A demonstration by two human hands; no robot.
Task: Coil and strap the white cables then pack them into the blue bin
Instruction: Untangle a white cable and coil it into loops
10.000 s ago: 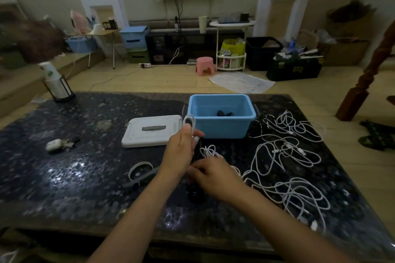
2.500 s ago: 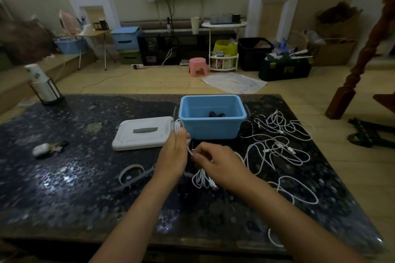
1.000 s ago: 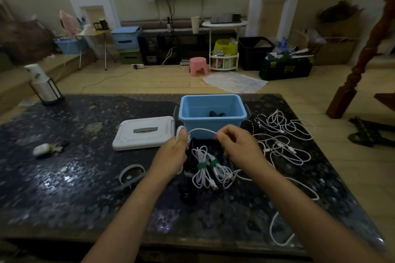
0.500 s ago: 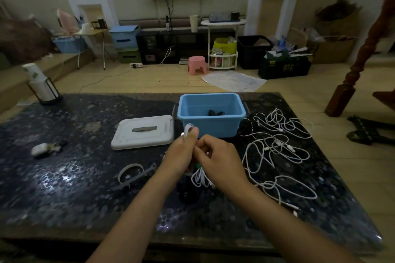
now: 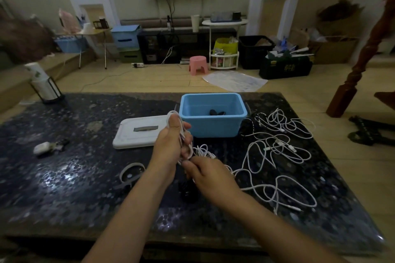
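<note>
My left hand (image 5: 171, 145) grips a white cable coil (image 5: 173, 115) whose loops stick up above the thumb, just in front of the blue bin (image 5: 213, 128). My right hand (image 5: 208, 174) pinches the same cable below the left hand, and its free length (image 5: 267, 190) trails off to the right across the table. More loose white cables (image 5: 280, 134) lie tangled right of the bin. Something small and dark (image 5: 217, 112) lies inside the bin. Under my hands strapped cable bundles (image 5: 203, 151) show partly.
The bin's white lid (image 5: 139, 134) lies left of the bin. A grey strap loop (image 5: 131, 174) sits near my left forearm. A small white item with keys (image 5: 46, 147) is at the left, a lantern-like holder (image 5: 44, 87) at the far left corner. Dark speckled table (image 5: 64, 177).
Over the last second my right hand swung out by the bin, came back beside the left, and has now dropped below it; the coil has grown and the loose cable's tail has drawn in.
</note>
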